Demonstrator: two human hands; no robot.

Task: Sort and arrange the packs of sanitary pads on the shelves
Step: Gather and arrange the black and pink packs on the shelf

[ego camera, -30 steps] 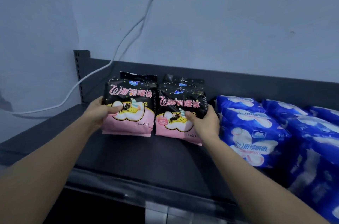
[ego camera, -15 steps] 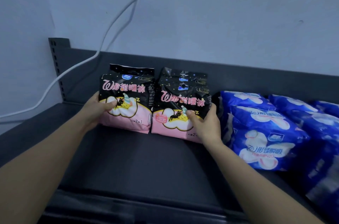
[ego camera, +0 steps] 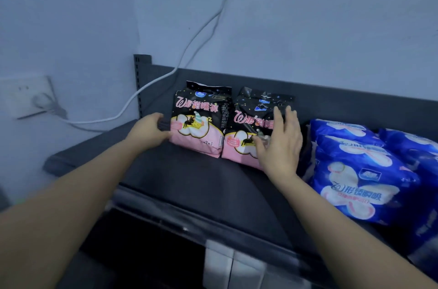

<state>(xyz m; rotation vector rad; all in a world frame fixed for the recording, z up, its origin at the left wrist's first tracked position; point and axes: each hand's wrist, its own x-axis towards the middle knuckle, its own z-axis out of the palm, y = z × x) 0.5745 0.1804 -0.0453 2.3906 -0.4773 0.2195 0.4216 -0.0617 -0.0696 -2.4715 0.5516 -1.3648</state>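
Observation:
Two black and pink packs of pads stand side by side at the back of a dark shelf [ego camera: 189, 184]. My left hand [ego camera: 151, 131] grips the left edge of the left pack [ego camera: 201, 118], thumb low on its front. My right hand [ego camera: 279, 146] lies flat with straight fingers on the front of the right pack [ego camera: 246, 113], which leans back a little. More black packs stand behind these two. To the right, blue and white packs [ego camera: 355, 170] lie stacked on the same shelf, close to my right hand.
A white cable [ego camera: 189, 52] runs down the wall to a plug in a socket [ego camera: 26, 97] at the left. A slotted upright [ego camera: 139, 80] and the shelf's back panel [ego camera: 355, 104] bound the rear. White label holders [ego camera: 227, 265] sit on the front edge.
My right hand has let go of the right pack's lower corner and now lies flat and open on its front. My left thumb has slid off the left pack's front towards its edge. The view has shifted left.

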